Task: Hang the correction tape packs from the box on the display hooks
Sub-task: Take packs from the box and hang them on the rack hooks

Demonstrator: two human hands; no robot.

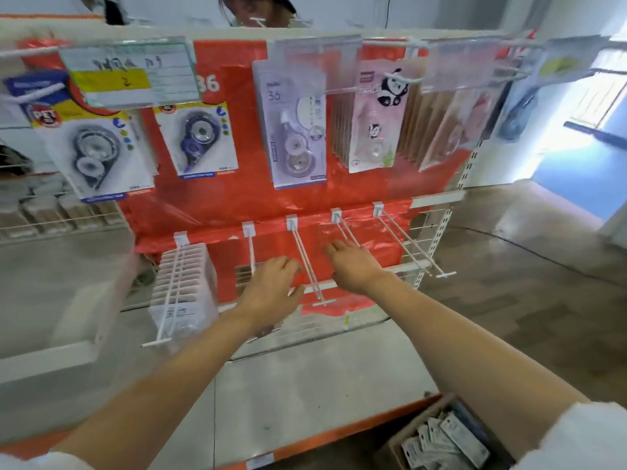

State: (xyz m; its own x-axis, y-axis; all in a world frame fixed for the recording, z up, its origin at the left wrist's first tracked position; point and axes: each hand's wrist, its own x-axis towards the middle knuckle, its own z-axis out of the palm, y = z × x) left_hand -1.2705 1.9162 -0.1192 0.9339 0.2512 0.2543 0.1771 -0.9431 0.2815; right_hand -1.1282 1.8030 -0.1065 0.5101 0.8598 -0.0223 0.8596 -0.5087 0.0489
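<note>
My left hand (271, 286) reaches to the second hook (250, 244) of the lower row, fingers curled over a small stack of correction tape packs (242, 274) hanging there. My right hand (353, 266) is stretched out with straight fingers, its tips beside the fourth hook (346, 230); it holds nothing I can see. The first hook carries a full row of white packs (185, 286). The third hook (307, 266) and fifth hook (409, 247) are bare. The cardboard box (400, 442) with several loose packs (451, 442) sits at the bottom right, below my right forearm.
The upper row holds hanging correction tape packs (298, 130) against a red backing (244, 198). A grey shelf base with an orange front edge (322, 439) lies below the hooks. A wire basket (61, 218) stands at the left. A person's head (258, 8) shows above the rack.
</note>
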